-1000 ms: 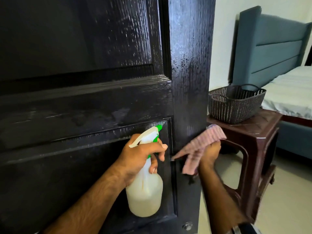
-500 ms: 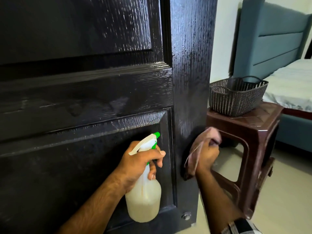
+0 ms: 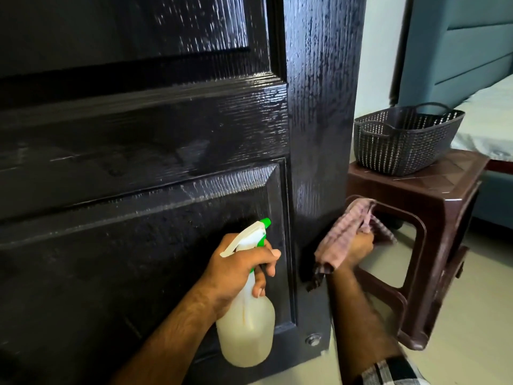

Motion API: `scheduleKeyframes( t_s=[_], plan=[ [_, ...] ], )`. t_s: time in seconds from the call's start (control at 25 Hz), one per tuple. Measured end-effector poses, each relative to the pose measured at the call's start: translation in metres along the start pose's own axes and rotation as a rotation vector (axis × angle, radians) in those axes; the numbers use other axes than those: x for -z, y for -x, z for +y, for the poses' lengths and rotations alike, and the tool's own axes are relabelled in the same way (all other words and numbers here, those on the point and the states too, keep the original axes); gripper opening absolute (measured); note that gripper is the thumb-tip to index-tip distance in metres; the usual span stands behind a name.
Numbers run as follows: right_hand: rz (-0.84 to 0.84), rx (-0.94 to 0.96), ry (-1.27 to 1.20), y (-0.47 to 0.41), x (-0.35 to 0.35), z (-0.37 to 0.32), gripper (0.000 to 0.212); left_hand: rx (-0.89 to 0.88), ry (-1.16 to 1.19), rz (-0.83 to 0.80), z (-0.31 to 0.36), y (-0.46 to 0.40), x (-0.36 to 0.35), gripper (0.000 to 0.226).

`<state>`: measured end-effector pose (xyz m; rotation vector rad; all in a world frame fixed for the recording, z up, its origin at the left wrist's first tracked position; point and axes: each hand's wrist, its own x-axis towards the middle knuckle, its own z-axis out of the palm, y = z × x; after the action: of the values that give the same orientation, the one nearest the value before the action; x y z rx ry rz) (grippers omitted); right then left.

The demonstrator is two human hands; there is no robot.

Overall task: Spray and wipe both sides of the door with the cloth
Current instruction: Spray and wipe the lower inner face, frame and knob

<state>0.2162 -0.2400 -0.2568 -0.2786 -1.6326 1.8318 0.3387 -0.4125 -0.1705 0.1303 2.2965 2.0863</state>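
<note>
- Door [image 3: 166,151]: a black, wood-grained panelled leaf fills the left and centre; its surface shows wet streaks, and its free edge faces right.
- Left hand [image 3: 236,269]: the fingers curl round the neck of the spray bottle [image 3: 245,323], the index finger lying over the green trigger; the pale bottle body hangs below the fingers, and the nozzle points at the lower door panel.
- Right hand [image 3: 358,247]: the fingers are closed on the cloth [image 3: 337,240], a pink checked rag bunched against the door's right stile near its edge; folds stand above the knuckles and one end hangs below the hand.
- Stool [image 3: 433,218]: a brown plastic stool stands just right of the door.
- Basket [image 3: 402,145]: a dark woven basket rests on the stool.
- Bed [image 3: 477,79]: a blue bed lies behind them.
</note>
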Motion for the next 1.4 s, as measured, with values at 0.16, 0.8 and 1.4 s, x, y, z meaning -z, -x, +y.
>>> scheduleKeyframes(
  t_s=[0.16, 0.8, 1.4],
  plan=[
    [0.008, 0.027, 0.199, 0.015, -0.019, 0.007, 0.119, 0.034, -0.03, -0.033, -0.02, -0.007, -0.011, 0.027],
    [0.041, -0.045, 0.144, 0.042, 0.027, 0.144, 0.081, 0.16, -0.088, -0.029, -0.099, -0.025, -0.021, 0.016],
    [0.135, -0.193, 0.263, 0.041, 0.042, 0.111, 0.069, 0.121, -0.065, -0.007, -0.104, -0.002, -0.014, 0.036]
  ],
)
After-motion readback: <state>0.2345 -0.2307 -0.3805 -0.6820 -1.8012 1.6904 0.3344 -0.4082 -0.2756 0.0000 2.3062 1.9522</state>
